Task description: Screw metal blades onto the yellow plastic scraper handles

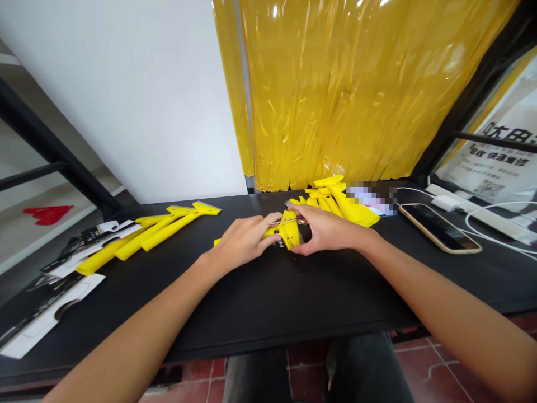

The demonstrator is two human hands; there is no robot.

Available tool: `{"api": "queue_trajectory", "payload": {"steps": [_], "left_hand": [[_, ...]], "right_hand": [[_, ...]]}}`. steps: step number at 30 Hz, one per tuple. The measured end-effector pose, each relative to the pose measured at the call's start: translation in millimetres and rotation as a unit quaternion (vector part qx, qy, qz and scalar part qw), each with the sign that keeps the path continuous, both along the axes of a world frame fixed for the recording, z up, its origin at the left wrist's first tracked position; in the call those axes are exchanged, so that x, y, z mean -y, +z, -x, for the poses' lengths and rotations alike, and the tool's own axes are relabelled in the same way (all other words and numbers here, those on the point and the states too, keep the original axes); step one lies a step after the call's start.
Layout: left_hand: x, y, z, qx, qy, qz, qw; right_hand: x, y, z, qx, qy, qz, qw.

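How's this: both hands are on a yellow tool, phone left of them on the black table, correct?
Not quite: the left hand and right hand are on a yellow tool, but the head view shows the phone to their right on the black table.

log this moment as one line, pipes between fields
left hand: holds yellow tool | right hand: holds same tool | leftward: more yellow tools | rightward: phone

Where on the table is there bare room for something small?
Crowded: the left end, with yellow tools and printed cards, and the yellow pile beyond the right hand. Bare tabletop shows between left hand and those tools, between right forearm and phone, and between hands and near edge.
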State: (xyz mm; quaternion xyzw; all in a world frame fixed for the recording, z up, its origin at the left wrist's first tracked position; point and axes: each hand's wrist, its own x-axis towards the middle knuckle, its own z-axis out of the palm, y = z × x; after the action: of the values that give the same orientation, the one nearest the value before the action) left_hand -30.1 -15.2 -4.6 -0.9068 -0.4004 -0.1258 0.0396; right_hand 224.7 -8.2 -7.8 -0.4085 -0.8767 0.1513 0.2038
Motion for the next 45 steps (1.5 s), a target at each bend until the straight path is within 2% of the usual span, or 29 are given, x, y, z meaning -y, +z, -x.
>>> {"api": "queue_trajectory", "payload": {"steps": [4, 6, 10, 13, 15, 19, 23, 25, 27, 28, 29, 31, 32, 33, 34, 36, 38, 40, 41, 43, 44, 45], "left_hand": [[-0.9, 3.4, 0.6, 0.013, 0.005, 0.008, 1.000], [-1.2, 4.3, 0.8, 0.015, 0.014, 0.012, 1.000], [-2.1, 4.4, 1.7, 0.022, 0.025, 0.017, 0.999], [-2.9, 4.6, 2.1, 0.022, 0.028, 0.027, 0.999], [-3.2, 5.2, 2.1, 0.022, 0.030, 0.029, 0.999], [-2.0, 5.6, 2.0, 0.044, 0.026, 0.020, 0.998], [-2.0, 4.6, 2.8, 0.087, 0.039, 0.007, 0.995], [-3.7, 5.5, 3.0, 0.150, 0.059, 0.008, 0.987], [-5.2, 8.3, 1.6, 0.276, 0.063, 0.064, 0.957], [-5.2, 10.2, -0.1, 0.354, 0.050, 0.119, 0.926], [-4.5, 11.9, -2.5, 0.434, 0.028, 0.183, 0.882], [-0.8, 13.8, -9.0, 0.557, -0.026, 0.296, 0.776], [1.8, 13.5, -12.8, 0.596, -0.045, 0.330, 0.730], [4.3, 12.1, -16.7, 0.623, -0.055, 0.351, 0.697], [6.5, 9.9, -20.2, 0.638, -0.057, 0.366, 0.675], [8.6, 4.0, -25.6, 0.647, -0.048, 0.382, 0.659], [7.5, -1.4, -27.8, 0.635, -0.039, 0.386, 0.668], [5.6, -4.6, -27.0, 0.605, -0.030, 0.362, 0.708], [5.5, -5.1, -26.0, 0.576, -0.023, 0.331, 0.747], [9.0, -4.5, -23.9, 0.470, -0.027, 0.236, 0.850], [12.5, -3.8, -23.6, 0.393, -0.046, 0.184, 0.900], [16.9, -3.2, -23.8, 0.308, -0.080, 0.139, 0.938]], "right_hand": [[-9.1, 1.4, -10.6, -0.022, -0.016, -0.002, 1.000], [-14.9, 1.8, -16.9, -0.020, -0.041, -0.028, 0.999], [-26.0, -0.3, -22.2, 0.068, -0.086, -0.124, 0.986], [-31.1, -2.9, -19.6, 0.118, -0.095, -0.153, 0.977], [-30.2, -2.3, -16.4, 0.102, -0.099, -0.139, 0.980], [-18.7, 4.7, -7.9, -0.015, -0.126, -0.071, 0.989], [-11.6, 10.3, -4.6, -0.046, -0.113, -0.075, 0.990], [-12.4, 12.6, -7.3, -0.073, -0.130, -0.081, 0.985], [-11.6, 15.6, -9.1, -0.117, -0.155, -0.084, 0.977], [-9.4, 17.1, -7.9, -0.133, -0.160, -0.083, 0.975], [-5.4, 18.4, -4.6, -0.140, -0.157, -0.079, 0.974], [7.3, 19.0, 8.6, -0.127, -0.116, -0.060, 0.983], [15.1, 18.1, 17.7, -0.112, -0.083, -0.045, 0.989], [22.8, 16.3, 27.6, -0.095, -0.058, -0.035, 0.993], [29.8, 13.9, 37.1, -0.079, -0.042, -0.033, 0.995], [38.7, 9.1, 51.0, -0.070, -0.033, -0.045, 0.996], [39.0, 7.9, 53.5, -0.072, -0.064, -0.043, 0.994], [31.6, 13.2, 43.0, -0.061, -0.124, -0.022, 0.990], [26.1, 18.2, 33.7, -0.051, -0.157, -0.019, 0.986], [13.4, 29.9, 9.7, -0.006, -0.239, -0.061, 0.969], [6.8, 35.3, -3.8, 0.039, -0.285, -0.085, 0.954], [0.5, 39.6, -17.4, 0.086, -0.324, -0.096, 0.937]]}}
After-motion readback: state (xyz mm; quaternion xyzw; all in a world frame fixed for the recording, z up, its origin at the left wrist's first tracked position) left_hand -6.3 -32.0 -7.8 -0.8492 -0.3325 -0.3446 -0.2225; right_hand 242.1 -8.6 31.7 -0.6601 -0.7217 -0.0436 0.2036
